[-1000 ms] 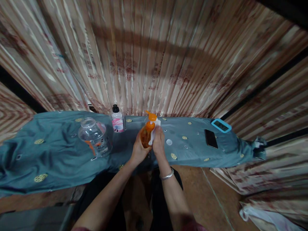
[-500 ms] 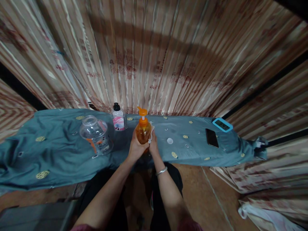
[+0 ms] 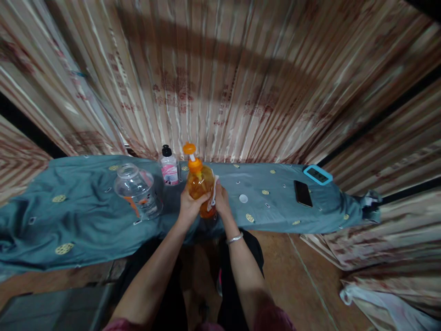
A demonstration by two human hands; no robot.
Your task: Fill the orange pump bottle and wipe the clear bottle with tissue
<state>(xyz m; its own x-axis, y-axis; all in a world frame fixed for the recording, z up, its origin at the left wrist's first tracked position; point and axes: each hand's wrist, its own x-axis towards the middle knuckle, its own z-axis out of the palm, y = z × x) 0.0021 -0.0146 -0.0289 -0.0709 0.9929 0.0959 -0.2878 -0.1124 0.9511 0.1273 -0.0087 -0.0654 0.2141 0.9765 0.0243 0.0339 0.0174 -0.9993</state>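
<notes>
An orange pump bottle [image 3: 198, 181] with an orange pump head is held up over the teal cloth-covered table [image 3: 86, 216]. My left hand [image 3: 188, 206] wraps round the bottle's left side. My right hand [image 3: 221, 201] presses a small white cloth [image 3: 212, 193] against the bottle's right side. A silver bracelet sits on my right wrist.
A clear glass jar [image 3: 137, 191] and a small pink-labelled bottle with a black cap [image 3: 168, 166] stand to the left. A white cap [image 3: 243, 198], a black phone [image 3: 303, 193] and a blue-framed timer [image 3: 317, 175] lie to the right. Striped curtains hang behind.
The bottle has turned and risen slightly, its pump head now pointing up and left. My right hand slid from the pump neck down to the bottle's side with the cloth.
</notes>
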